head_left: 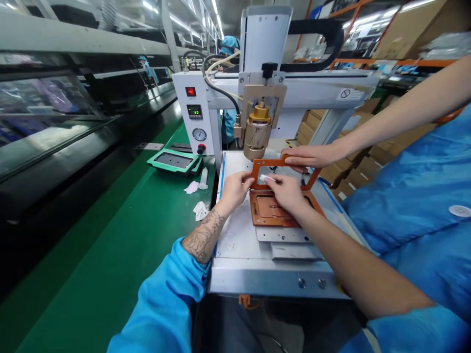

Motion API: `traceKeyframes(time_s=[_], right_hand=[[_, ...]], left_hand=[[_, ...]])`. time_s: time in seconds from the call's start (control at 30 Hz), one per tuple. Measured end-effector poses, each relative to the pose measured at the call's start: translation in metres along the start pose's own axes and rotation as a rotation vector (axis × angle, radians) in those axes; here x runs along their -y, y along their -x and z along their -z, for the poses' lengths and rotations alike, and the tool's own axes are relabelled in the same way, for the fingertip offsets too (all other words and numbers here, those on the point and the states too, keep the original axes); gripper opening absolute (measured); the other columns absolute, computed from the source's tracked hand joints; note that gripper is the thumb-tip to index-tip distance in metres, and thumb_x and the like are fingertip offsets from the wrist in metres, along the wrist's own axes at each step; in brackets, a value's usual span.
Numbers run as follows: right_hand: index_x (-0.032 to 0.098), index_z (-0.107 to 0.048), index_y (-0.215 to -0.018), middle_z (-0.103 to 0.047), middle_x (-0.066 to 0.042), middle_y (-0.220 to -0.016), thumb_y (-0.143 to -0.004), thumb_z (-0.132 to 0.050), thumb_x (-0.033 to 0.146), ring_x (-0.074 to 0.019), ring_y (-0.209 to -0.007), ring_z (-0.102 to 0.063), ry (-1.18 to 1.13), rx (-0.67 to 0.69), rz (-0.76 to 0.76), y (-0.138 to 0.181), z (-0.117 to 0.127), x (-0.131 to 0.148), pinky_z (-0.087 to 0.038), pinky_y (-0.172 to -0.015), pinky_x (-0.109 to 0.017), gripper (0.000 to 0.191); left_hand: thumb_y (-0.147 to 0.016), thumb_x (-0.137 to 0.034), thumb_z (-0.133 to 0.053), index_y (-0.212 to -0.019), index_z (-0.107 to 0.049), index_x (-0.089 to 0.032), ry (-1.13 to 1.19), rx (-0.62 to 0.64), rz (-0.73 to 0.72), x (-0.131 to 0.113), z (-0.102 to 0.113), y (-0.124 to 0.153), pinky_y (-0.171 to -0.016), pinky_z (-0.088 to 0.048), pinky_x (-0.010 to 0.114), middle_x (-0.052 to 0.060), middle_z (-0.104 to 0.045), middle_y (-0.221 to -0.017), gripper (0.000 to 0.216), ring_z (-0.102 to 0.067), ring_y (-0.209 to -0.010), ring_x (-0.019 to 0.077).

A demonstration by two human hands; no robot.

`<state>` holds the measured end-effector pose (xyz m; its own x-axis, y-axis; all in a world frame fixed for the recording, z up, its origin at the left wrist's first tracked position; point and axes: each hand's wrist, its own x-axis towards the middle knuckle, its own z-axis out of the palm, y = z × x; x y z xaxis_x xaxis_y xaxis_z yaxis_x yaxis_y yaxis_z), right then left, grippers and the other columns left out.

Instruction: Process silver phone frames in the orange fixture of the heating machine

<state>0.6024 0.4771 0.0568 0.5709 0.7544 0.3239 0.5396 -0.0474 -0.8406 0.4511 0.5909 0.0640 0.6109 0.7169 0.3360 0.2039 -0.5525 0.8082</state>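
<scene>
My left hand (236, 190) pinches the left edge of a raised orange frame (260, 163), which stands tilted up at the back of an orange fixture base (265, 214). Between the thumb and fingers of my right hand (287, 192) is a small white wipe (264, 177), held at the frame's lower inner edge. That hand hides part of the base. A co-worker's hand (312, 156) rests on the top bar of the same frame, reaching in from the right. Above the frame hangs the brass-coloured head (256, 137) of a bench machine.
The machine's control box (196, 127) stands at the left. On the green bench (147, 245) lie green fixtures (172, 161), a white bottle (203, 177) and crumpled white wipes (200, 211). A co-worker in blue (415, 181) stands close at the right, with cardboard boxes (353, 181) behind.
</scene>
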Motion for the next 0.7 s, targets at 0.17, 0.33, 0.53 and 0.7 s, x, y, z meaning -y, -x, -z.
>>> traceKeyframes(time_s=[0.17,0.33,0.53,0.7], right_hand=[[0.021,-0.080,-0.096,-0.078,-0.005,-0.094,-0.091,-0.066,0.036,-0.0247,-0.088,-0.069,0.150,-0.001,0.110,-0.010,-0.016,0.008,-0.051,-0.083,-0.038,0.021],[0.018,-0.077,-0.086,-0.074,-0.006,-0.086,-0.092,-0.065,0.029,-0.0242,-0.089,-0.064,0.290,0.055,0.211,-0.012,-0.019,0.005,-0.046,-0.083,-0.036,0.017],[0.017,-0.072,-0.075,-0.071,-0.008,-0.086,-0.090,-0.067,0.024,-0.0301,-0.097,-0.058,0.482,0.203,0.349,-0.013,-0.009,0.008,-0.037,-0.088,-0.043,0.017],[0.018,-0.075,-0.076,-0.073,-0.009,-0.087,-0.087,-0.070,0.024,-0.0308,-0.094,-0.061,0.637,0.335,0.406,-0.022,0.017,0.011,-0.038,-0.083,-0.042,0.014]], left_hand=[[-0.093,-0.014,-0.065,-0.099,-0.081,-0.019,-0.055,-0.018,-0.033,0.002,-0.009,0.002,-0.077,-0.052,0.026,0.005,-0.079,-0.088,0.017,-0.072,-0.080,0.0183],[-0.092,-0.014,-0.066,-0.096,-0.081,-0.019,-0.093,-0.041,-0.042,0.006,-0.010,0.000,-0.072,-0.049,0.026,0.005,-0.079,-0.086,0.016,-0.070,-0.077,0.0183],[-0.091,-0.015,-0.066,-0.091,-0.080,-0.018,-0.132,-0.059,-0.046,0.005,-0.012,-0.002,-0.074,-0.050,0.027,0.005,-0.079,-0.087,0.015,-0.071,-0.078,0.0185],[-0.092,-0.014,-0.065,-0.094,-0.080,-0.019,-0.126,-0.038,-0.052,0.005,-0.009,-0.002,-0.073,-0.050,0.026,0.004,-0.079,-0.085,0.016,-0.071,-0.077,0.0181]])
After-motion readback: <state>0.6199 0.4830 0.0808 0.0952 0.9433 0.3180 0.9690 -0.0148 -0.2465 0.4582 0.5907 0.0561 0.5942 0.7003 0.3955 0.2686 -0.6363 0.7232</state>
